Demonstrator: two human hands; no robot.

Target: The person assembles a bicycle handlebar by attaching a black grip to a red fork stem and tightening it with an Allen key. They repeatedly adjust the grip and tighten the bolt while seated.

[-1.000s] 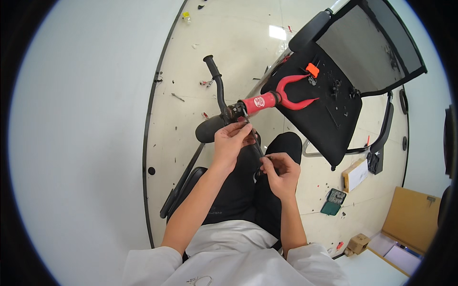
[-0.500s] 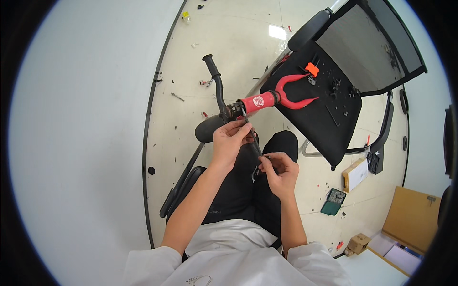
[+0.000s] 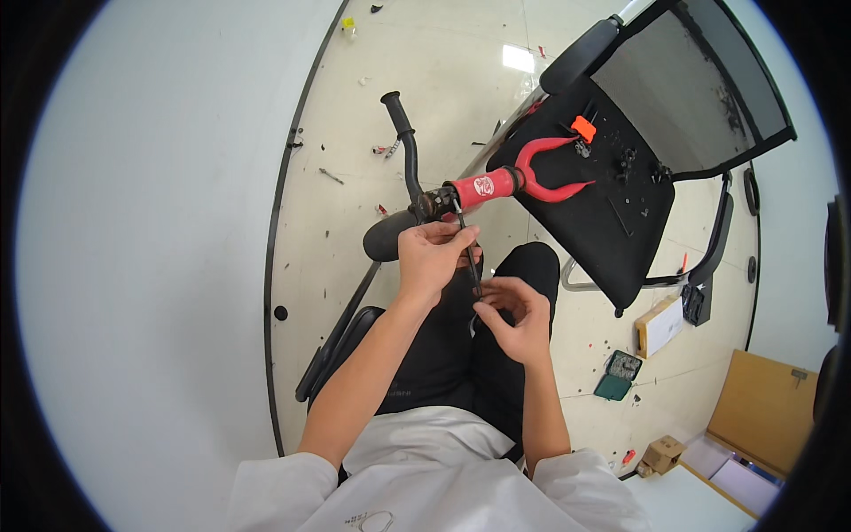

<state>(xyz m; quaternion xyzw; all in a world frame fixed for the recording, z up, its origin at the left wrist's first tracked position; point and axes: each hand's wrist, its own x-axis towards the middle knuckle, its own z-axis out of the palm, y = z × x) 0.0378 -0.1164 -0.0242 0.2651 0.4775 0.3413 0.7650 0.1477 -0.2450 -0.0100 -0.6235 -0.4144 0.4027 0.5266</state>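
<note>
A red bicycle frame piece [image 3: 483,187] with a forked end lies across from the chair seat toward my lap. At its near end are a black handlebar stem clamp [image 3: 434,205] and a handlebar with a black grip [image 3: 396,113]. A slim dark rod-like tool [image 3: 472,271] reaches from the clamp down toward me; its exact kind is unclear. Around its upper shaft, just below the clamp, my left hand [image 3: 431,260] is closed. My right hand [image 3: 518,317] pinches the tool's lower end between thumb and fingers.
A black mesh office chair [image 3: 612,239] stands ahead right, with an orange piece [image 3: 583,129], a hex key [image 3: 620,216] and small dark parts on its seat. An opened green case [image 3: 618,376], a cardboard box [image 3: 663,453] and scattered bits lie on the floor. A white wall [image 3: 160,266] rises at left.
The tool's lower end has swung slightly left, and my right hand has moved up and left with it. My left hand still grips the shaft near the clamp.
</note>
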